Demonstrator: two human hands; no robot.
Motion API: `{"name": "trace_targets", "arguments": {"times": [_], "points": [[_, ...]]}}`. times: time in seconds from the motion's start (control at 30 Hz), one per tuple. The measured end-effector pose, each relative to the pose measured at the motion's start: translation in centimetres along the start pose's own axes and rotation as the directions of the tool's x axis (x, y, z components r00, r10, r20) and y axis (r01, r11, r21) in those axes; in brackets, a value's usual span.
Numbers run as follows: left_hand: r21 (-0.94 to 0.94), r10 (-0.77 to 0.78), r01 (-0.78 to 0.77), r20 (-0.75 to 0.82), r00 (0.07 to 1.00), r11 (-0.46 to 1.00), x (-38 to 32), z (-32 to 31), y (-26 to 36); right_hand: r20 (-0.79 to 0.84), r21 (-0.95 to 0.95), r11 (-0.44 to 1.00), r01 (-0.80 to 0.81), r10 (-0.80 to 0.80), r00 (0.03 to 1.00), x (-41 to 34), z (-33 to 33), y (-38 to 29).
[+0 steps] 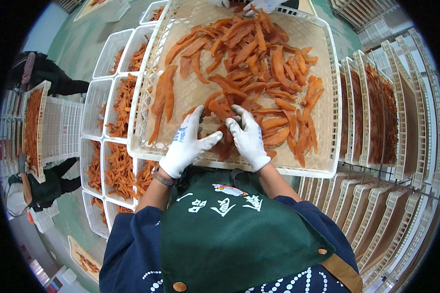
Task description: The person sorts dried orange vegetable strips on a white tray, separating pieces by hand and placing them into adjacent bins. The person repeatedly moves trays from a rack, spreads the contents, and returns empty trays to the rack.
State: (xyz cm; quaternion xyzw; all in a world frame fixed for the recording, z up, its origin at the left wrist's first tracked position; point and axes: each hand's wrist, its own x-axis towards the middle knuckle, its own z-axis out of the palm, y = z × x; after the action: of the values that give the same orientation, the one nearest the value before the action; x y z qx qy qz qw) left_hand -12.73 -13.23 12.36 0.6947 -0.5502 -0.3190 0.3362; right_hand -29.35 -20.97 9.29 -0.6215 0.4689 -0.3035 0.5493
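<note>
Strips of dried orange fruit or sweet potato (242, 77) lie in a loose heap on the mesh bottom of a white plastic tray (324, 161) before me. My left hand (189, 141), in a white glove, is at the tray's near side, with thumb and fingers apart around some strips. Beside it my right hand (247, 135), gloved alike, has its fingertips at a strip (220, 109) between the two hands. Whether the right fingers grip it is hidden. A few long strips (163, 99) lie apart on the left of the tray.
White crates (121, 168) filled with strips stand in rows at left. Racks of stacked trays (383, 117) rise at right. Across the tray, another person's gloved hands (262, 5) touch the far edge. Two people stand farther left near a tray (35, 128) of strips.
</note>
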Motion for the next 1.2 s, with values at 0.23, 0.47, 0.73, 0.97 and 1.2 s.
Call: {"name": "trace_targets", "arguments": {"times": [0.23, 0.47, 0.73, 0.97, 1.2], "points": [[-0.844, -0.216, 0.196, 0.098, 0.972, 0.499, 1.6, 0.3, 1.4, 0.274, -0.177, 0.906, 0.384, -0.33, 0.903, -3.2, -1.0, -3.5], [-0.904, -0.447, 0.174, -0.021, 0.894, 0.39, 1.0, -1.1, -2.7, -0.158, -0.793, 0.608, 0.043, -0.274, 0.949, -2.2, -4.1, 1.7], [-0.638, -0.361, 0.355, 0.128, 0.924, 0.683, 2.0, -1.8, 2.1, 0.004, -0.637, 0.671, 0.379, -0.488, 0.873, 4.3, -1.7, -1.4], [-0.739, -0.352, 0.265, 0.041, 0.935, 0.619, 2.1, -0.9, 1.5, -0.106, -0.475, 0.776, 0.415, -0.519, 0.848, 6.2, -0.4, -1.9], [-0.868, -0.3, 0.291, 0.176, 0.938, 0.401, 1.3, -1.0, 2.5, 0.111, -0.055, 0.633, 0.772, -0.765, 0.635, -1.8, 0.7, -4.4]]}}
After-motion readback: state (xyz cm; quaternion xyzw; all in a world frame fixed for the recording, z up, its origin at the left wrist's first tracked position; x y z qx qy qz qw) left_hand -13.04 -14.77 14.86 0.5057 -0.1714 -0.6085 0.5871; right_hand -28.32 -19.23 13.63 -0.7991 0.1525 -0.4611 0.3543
